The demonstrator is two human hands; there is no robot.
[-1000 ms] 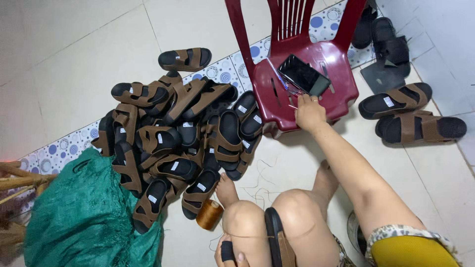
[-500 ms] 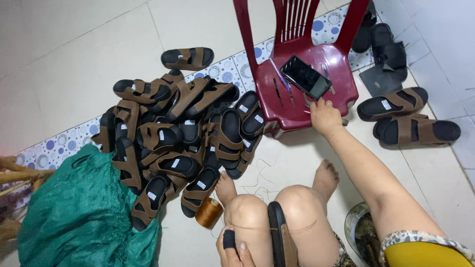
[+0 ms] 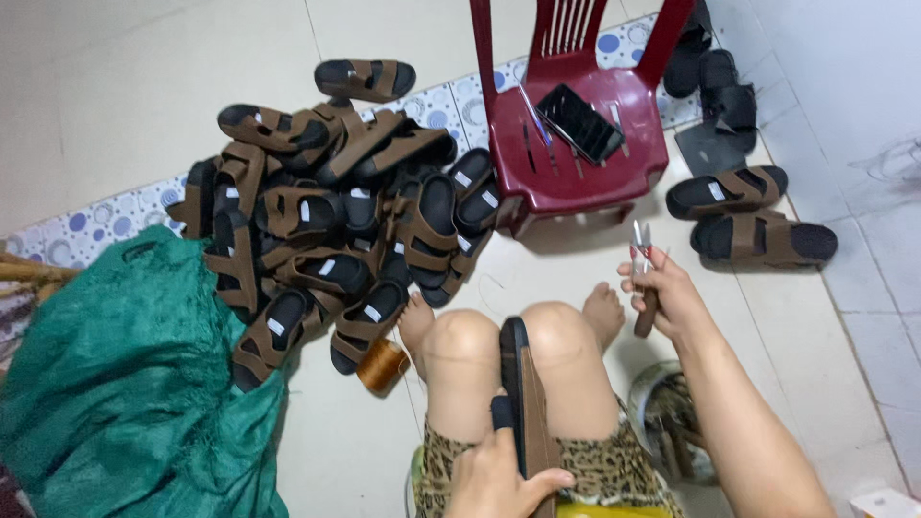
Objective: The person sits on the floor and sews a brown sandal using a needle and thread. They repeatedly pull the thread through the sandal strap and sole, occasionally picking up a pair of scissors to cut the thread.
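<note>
Dozens of brown sandals (image 3: 326, 230) lie heaped on the pale tiled floor (image 3: 144, 86) ahead of me, spilling up to a strip of tiles patterned with blue dots (image 3: 106, 219) that runs across the room. I sit on that floor with my knees drawn up. My right hand (image 3: 667, 293) is closed around a small pair of snips (image 3: 641, 259), its points upward, held out beside my right knee. My left hand (image 3: 499, 475) grips the heel end of one sandal (image 3: 523, 393), which stands on edge between my knees. A dark red plastic chair (image 3: 576, 125) stands just past the heap, with a dark phone (image 3: 578, 122) lying on its seat. Two more sandals (image 3: 748, 216) rest side by side on the floor to the right, near the white wall (image 3: 844, 86). A green mesh sack (image 3: 125, 384) is bunched at my left, and a spool of tan thread (image 3: 382, 364) sits by my left foot.
</note>
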